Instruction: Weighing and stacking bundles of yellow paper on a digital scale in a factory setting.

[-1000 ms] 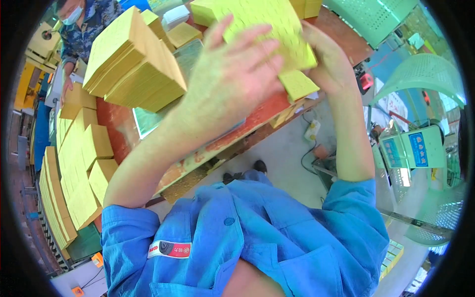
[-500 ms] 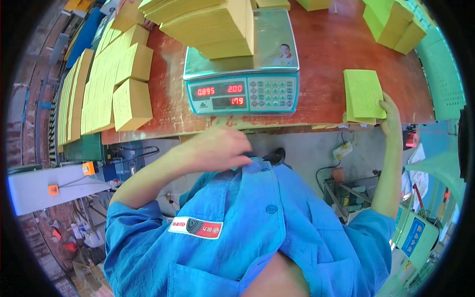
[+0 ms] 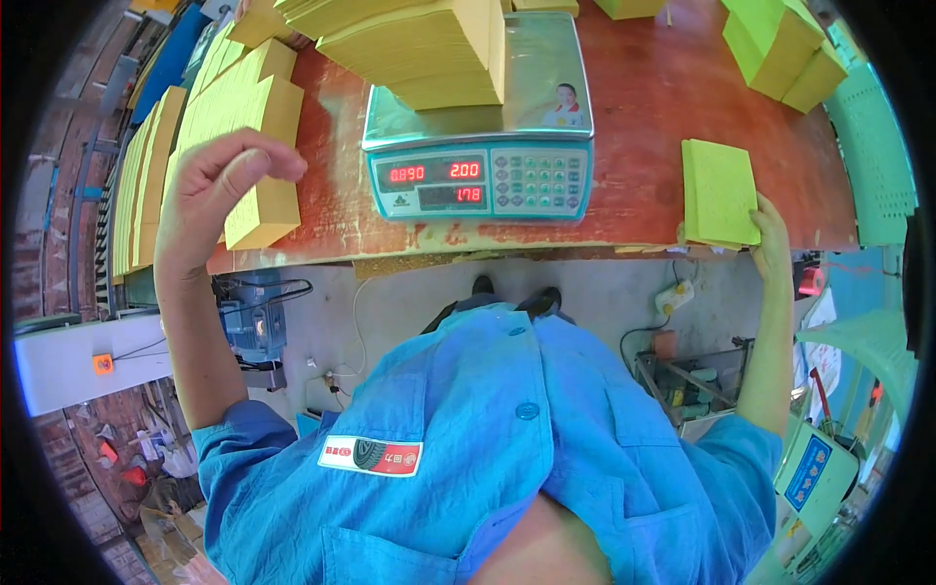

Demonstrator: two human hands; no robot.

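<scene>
My left hand (image 3: 220, 195) is raised at the left, in front of a row of yellow paper stacks (image 3: 270, 127). Its fingers are loosely bent with the thumb apart, and nothing shows in them. At the table's front right edge, my right hand (image 3: 772, 239) grips the right side of a small yellow-green paper stack (image 3: 720, 193); some of its fingers are hidden. Between the hands stands a teal digital scale (image 3: 541, 180) with lit red digits and a keypad. A tall block of yellow paper (image 3: 414, 68) sits on its metal plate.
The stacks stand on a worn red table (image 3: 643, 117). More yellow-green stacks (image 3: 780, 54) are at its far right, near a green perforated panel (image 3: 868, 146). At the far left, a person's fingers (image 3: 292, 41) partly show by the stacks. Cables and a motor (image 3: 255, 317) lie below.
My left hand has moved from in front of my chest out to the left and up, beside the stacks. The right hand stays on its paper stack. The scale's digits have changed slightly.
</scene>
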